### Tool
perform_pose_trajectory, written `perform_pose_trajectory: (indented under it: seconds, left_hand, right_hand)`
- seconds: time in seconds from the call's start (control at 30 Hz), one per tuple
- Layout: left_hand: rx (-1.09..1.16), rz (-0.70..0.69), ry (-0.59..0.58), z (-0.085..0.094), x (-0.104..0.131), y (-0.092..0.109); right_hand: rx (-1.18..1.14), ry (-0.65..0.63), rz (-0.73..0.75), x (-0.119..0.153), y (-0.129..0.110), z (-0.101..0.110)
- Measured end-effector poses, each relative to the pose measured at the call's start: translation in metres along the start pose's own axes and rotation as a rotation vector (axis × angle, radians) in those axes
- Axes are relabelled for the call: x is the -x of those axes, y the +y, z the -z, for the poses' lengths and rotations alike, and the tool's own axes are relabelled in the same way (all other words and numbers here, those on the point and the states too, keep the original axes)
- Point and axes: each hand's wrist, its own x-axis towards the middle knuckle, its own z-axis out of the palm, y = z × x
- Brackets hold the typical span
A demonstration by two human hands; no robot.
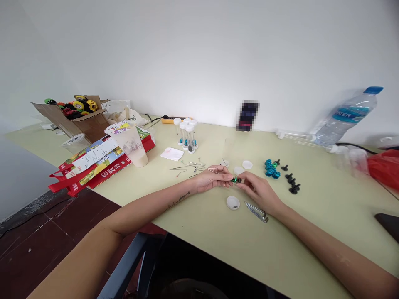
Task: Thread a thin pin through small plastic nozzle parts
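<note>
Between the fingertips of both hands is a small green and black part (235,180). My left hand (215,179) is closed on its left side, with a thin metal rod also near the fingers. My right hand (257,189) pinches the part from the right. Just below the hands lies a small white cap (233,202) with tiny pieces inside, and beside it are several metal hex keys (256,211). More white caps (247,165) sit beyond the fingers. Thin metal rods (187,168) are scattered left of my left hand.
Blue parts (272,169) and black parts (293,182) lie to the right. Capped clear tubes (190,139) stand behind a paper (172,154). A drink cup (134,147), red bag (109,170) and cardboard box (90,126) are left; a water bottle (346,116) leans at right.
</note>
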Motion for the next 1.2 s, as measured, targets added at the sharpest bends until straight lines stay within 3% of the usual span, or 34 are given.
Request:
perform_pose_trajectory:
  seconds: [0.1,0.27,0.5,0.67,0.93,1.2]
  left_hand:
    - [0.013,-0.001,0.010,-0.0008,0.0003,0.0011]
    - [-0.006,0.016,-0.009,-0.0031,0.0020,0.0032]
    - [0.014,-0.007,0.009,0.0005,-0.0012,-0.0008]
    - [-0.006,0.012,-0.034,-0.0012,-0.0001,0.0013]
    - [0.017,0.000,-0.005,-0.0001,-0.0006,0.0013]
    - [-0.002,0.006,-0.030,-0.0018,0.0005,0.0020]
  right_hand:
    - [-0.001,0.036,-0.006,-0.0001,-0.0003,-0.0012]
    - [0.029,-0.054,0.011,-0.0008,-0.0030,0.0013]
    - [0.024,0.022,0.020,0.0007,-0.0014,-0.0006]
    - [0.059,-0.045,0.046,0.0003,-0.0024,0.0009]
    - [0.030,0.031,0.133,0.0009,-0.0004,-0.0007]
    - [0.025,-0.016,0.047,0.0002,-0.0019,0.0016]
